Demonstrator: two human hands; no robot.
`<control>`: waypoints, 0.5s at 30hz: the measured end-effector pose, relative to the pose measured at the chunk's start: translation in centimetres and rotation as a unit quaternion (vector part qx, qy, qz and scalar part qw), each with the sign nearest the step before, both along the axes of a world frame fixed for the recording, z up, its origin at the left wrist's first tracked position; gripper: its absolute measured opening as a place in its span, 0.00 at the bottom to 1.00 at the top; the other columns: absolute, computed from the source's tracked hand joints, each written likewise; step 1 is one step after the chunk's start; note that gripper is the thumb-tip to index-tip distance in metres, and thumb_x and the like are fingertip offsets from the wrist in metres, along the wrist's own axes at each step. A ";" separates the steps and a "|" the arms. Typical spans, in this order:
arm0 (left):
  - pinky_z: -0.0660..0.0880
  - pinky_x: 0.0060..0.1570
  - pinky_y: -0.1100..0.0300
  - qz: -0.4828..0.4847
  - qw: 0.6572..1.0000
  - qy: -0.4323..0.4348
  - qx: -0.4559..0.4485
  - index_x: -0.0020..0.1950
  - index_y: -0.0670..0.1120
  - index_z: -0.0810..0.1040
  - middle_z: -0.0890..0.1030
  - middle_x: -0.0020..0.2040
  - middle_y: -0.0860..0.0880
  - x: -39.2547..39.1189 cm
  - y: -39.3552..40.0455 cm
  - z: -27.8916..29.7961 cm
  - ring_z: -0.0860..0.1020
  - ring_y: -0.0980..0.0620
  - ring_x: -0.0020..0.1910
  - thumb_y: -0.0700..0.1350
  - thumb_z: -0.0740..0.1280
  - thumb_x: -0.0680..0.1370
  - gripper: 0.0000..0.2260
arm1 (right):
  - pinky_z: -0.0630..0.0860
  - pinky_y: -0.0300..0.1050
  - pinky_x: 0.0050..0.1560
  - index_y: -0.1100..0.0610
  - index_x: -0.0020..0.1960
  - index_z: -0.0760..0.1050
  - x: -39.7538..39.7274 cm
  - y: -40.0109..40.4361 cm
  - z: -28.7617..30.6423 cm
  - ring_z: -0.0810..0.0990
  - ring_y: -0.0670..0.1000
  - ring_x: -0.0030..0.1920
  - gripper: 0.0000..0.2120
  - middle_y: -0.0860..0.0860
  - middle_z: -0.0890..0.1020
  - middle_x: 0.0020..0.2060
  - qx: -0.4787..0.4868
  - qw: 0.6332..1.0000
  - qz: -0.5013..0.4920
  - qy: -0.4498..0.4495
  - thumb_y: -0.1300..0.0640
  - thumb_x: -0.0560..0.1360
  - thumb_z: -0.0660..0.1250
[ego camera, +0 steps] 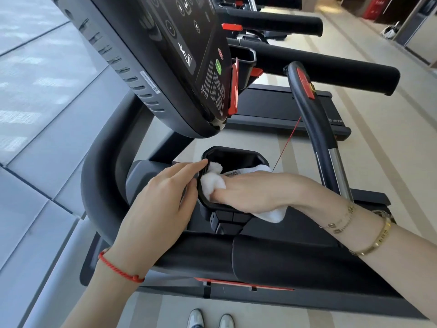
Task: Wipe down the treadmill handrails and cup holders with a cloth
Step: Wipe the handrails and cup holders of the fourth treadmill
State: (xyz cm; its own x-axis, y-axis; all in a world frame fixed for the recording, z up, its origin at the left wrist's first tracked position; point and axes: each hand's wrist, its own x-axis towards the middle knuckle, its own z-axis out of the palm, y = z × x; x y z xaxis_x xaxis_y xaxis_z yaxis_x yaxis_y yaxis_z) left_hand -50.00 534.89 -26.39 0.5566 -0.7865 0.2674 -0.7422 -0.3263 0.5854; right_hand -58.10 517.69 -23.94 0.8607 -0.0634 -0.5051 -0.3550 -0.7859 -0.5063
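A black cup holder point(236, 155) sits below the treadmill console point(179, 55). My right hand point(255, 192) presses a white cloth point(212, 183) into the holder, its fingers down inside the cup and closed on the cloth. A flap of cloth hangs out under my wrist. My left hand point(160, 204) rests flat against the holder's left rim, fingers spread, holding nothing. The padded black handrail point(272, 261) runs across just below both wrists.
A curved black front bar point(101, 176) wraps round on the left. An upright grip with a red tab and chrome section point(316, 129) stands to the right, a red safety cord beside it. More treadmills line up behind. My shoes point(210, 319) show on beige floor.
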 end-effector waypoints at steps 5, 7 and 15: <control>0.68 0.40 0.65 0.010 1.000 -0.006 0.009 0.70 0.53 0.74 0.79 0.60 0.56 -0.2 0.0 0.0 0.72 0.57 0.35 0.44 0.60 0.81 0.18 | 0.67 0.37 0.40 0.55 0.51 0.62 2.2 -0.3 -0.6 0.66 0.52 0.42 0.04 0.48 0.67 0.42 0.007 0.991 -0.055 0.124 0.62 0.79 0.55; 0.66 0.38 0.67 0.012 1.000 -0.004 0.013 0.71 0.54 0.73 0.79 0.59 0.57 -0.3 0.1 0.1 0.73 0.62 0.34 0.44 0.60 0.81 0.18 | 0.64 0.32 0.34 0.62 0.50 0.62 2.1 -0.8 -0.4 0.66 0.49 0.41 0.03 0.44 0.66 0.40 0.004 0.988 -0.040 0.148 0.65 0.77 0.53; 0.64 0.32 0.68 0.019 1.000 -0.001 0.023 0.71 0.56 0.73 0.79 0.55 0.57 -0.4 0.2 0.2 0.73 0.68 0.34 0.43 0.61 0.81 0.19 | 0.64 0.46 0.34 0.47 0.34 0.67 1.3 -1.1 -0.4 0.73 0.51 0.37 0.24 0.50 0.77 0.34 -0.218 0.970 0.103 0.012 0.32 0.66 0.41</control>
